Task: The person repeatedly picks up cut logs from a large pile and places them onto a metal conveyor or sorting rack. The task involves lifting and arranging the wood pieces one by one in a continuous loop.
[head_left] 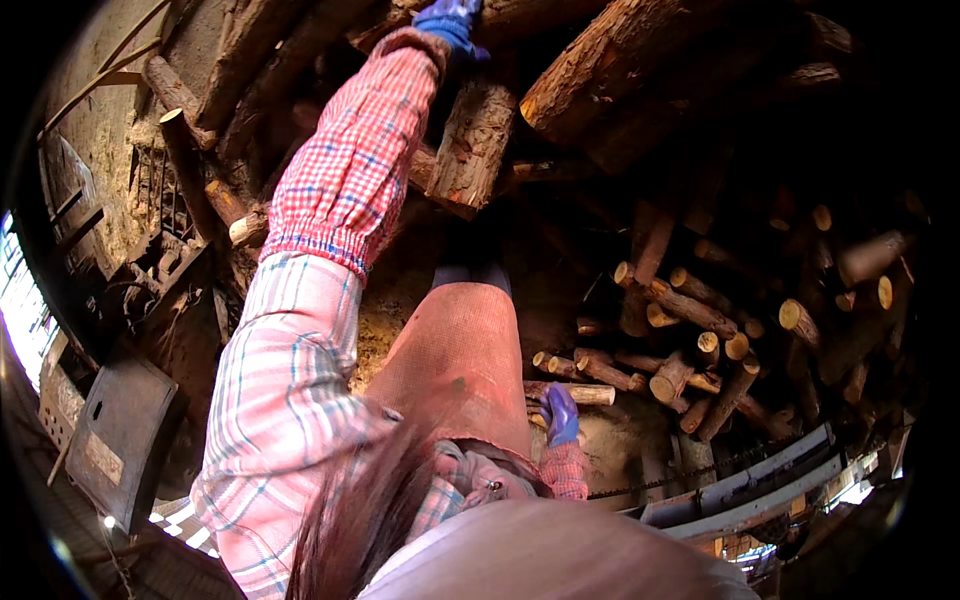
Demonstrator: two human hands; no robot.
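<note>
My left arm, in a pink plaid shirt and a red checked sleeve cover, stretches far forward. My left hand, in a blue-purple glove, is among thick bark-covered logs at the upper edge; its fingertips are cut off there. Just below it stands a short, thick piece of log. My right hand, in a similar glove, hangs low beside my apron with its fingers loosely extended. A pale cut log lies close by it; whether they touch is not clear. An orange-brown apron covers my front.
Many short cut logs lie heaped on the right. A large log slants across the upper right, in shadow. More logs lean at the upper left. A dark metal box stands lower left, and metal rails run lower right.
</note>
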